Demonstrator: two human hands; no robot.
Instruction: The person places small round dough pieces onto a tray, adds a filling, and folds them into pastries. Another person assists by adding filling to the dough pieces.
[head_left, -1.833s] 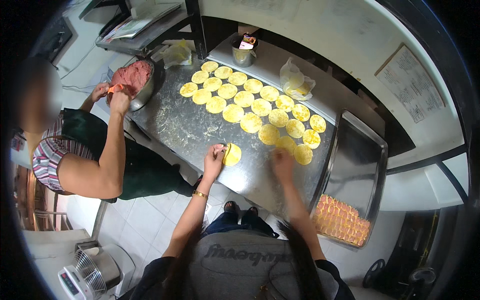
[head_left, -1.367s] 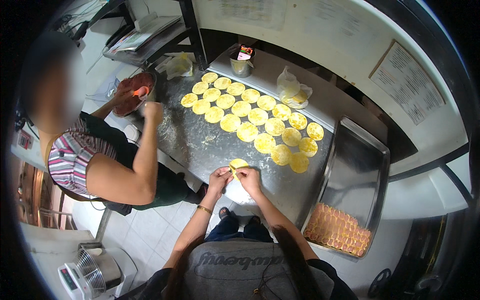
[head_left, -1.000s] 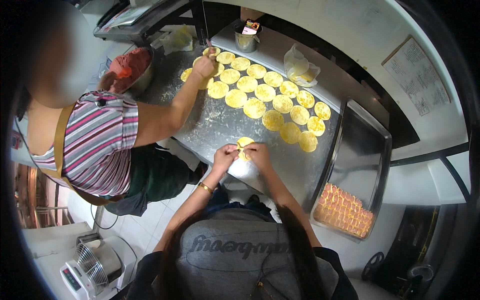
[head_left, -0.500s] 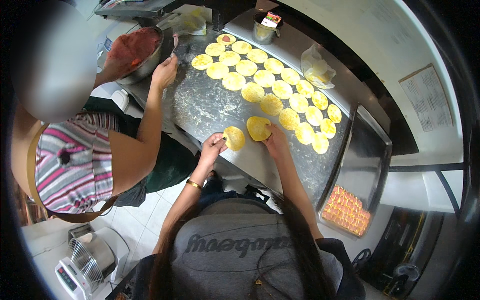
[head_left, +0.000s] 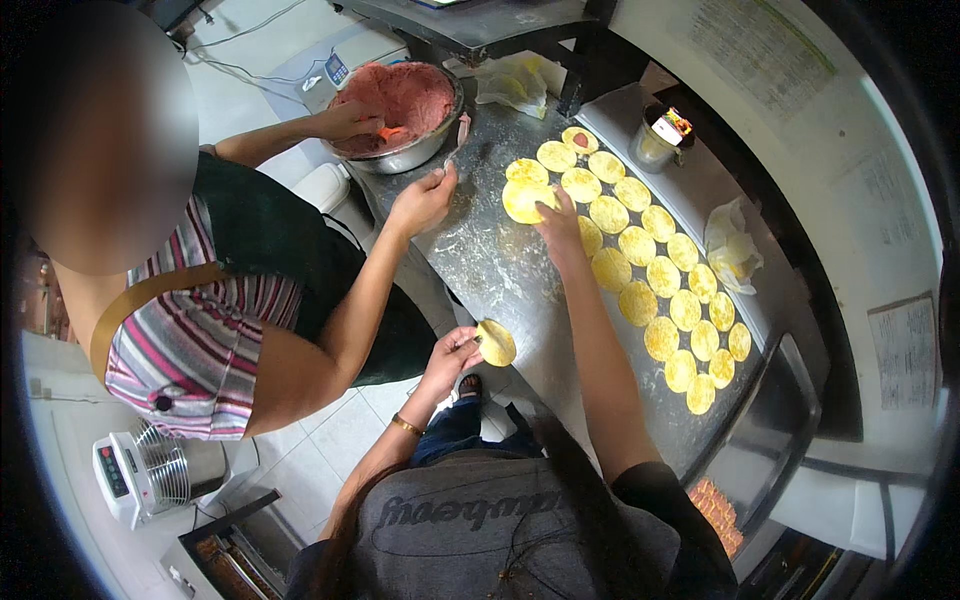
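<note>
The left hand (head_left: 452, 352) pinched a yellow dough round (head_left: 496, 343) over the table's (head_left: 500, 270) near edge. The right hand (head_left: 558, 222), well apart, pressed flat on another round (head_left: 524, 200) at the far end, seemingly to lift it.

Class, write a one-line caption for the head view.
Left hand holds a yellow dough round; right hand reaches another round on the floured steel table.

One flat round yellow dough disc (head_left: 496, 342) at the counter's near edge, another (head_left: 526, 200) by the far rows.
</note>
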